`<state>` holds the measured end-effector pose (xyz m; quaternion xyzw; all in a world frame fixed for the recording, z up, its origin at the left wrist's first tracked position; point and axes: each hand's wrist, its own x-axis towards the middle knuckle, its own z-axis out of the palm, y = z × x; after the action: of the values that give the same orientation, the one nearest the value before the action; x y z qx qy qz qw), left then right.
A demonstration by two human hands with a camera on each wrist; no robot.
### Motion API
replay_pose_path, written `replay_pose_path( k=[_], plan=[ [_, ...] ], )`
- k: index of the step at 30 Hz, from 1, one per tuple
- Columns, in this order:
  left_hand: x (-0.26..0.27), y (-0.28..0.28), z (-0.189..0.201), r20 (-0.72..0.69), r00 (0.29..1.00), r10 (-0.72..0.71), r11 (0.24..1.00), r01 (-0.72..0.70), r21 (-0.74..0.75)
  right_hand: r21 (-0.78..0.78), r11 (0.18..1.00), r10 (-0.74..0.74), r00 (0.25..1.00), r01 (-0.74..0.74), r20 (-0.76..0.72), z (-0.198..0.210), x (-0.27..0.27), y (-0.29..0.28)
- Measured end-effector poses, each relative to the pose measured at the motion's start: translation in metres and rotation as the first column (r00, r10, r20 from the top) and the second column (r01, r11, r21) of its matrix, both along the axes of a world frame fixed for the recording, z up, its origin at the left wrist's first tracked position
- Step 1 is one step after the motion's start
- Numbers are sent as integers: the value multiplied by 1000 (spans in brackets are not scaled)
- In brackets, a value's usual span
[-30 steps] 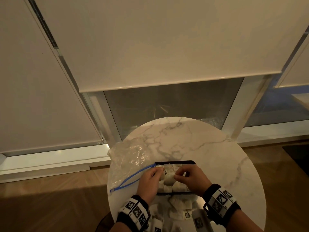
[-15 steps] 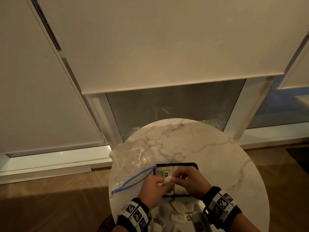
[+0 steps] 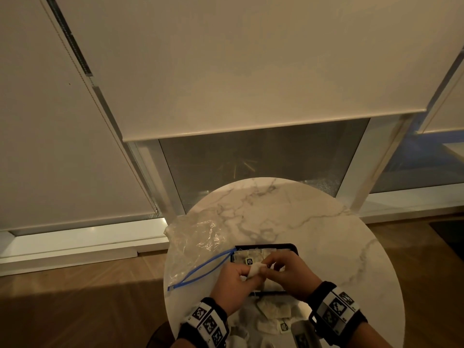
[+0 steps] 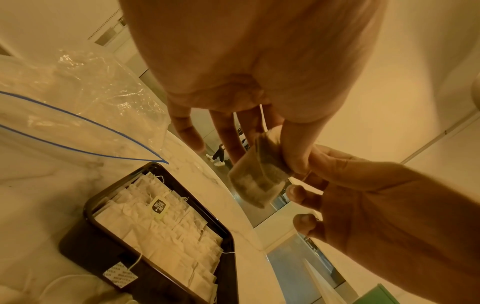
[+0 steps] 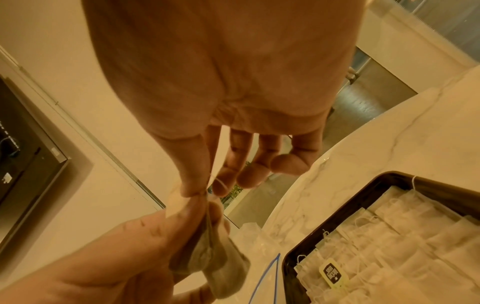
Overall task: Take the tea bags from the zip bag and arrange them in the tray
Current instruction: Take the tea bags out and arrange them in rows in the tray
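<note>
A small tea bag (image 3: 254,270) hangs above the black tray (image 3: 266,247). My left hand (image 3: 247,273) pinches its body (image 4: 259,179). The right hand (image 3: 270,268) pinches its top and string between thumb and forefinger (image 5: 200,192). Rows of white tea bags (image 4: 166,230) fill the tray (image 5: 337,205), one with a dark tag (image 5: 333,274) on top. The clear zip bag (image 3: 198,247) with its blue seal lies open and crumpled left of the tray.
Several loose tea bags (image 3: 273,312) lie on the round marble table (image 3: 313,222) between the tray and its near edge. A window with lowered blinds stands behind the table, and wooden floor lies on both sides.
Both hands have risen slightly from the tray and now hold one tea bag between them; before, they were down among the bags in the tray.
</note>
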<state>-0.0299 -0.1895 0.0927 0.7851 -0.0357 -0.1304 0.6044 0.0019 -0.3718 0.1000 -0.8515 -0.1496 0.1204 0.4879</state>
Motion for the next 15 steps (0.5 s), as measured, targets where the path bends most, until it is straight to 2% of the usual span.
replay_pose_path(
  k=[3, 9, 15],
  plan=[
    [3, 2, -12, -13, 1000, 6, 999, -6, 34, 36, 998, -56, 998, 57, -18, -7, 4, -6],
    [8, 7, -40, -64, 978, 198, 979, -194, 57, 90, 951, -276, 945, 295, -174, -20, 16, -24],
    [15, 23, -74, -94, 925, 367, 911, -337, 237, 39, 905, -396, 873, 423, -285, -48, 34, -47]
  ],
)
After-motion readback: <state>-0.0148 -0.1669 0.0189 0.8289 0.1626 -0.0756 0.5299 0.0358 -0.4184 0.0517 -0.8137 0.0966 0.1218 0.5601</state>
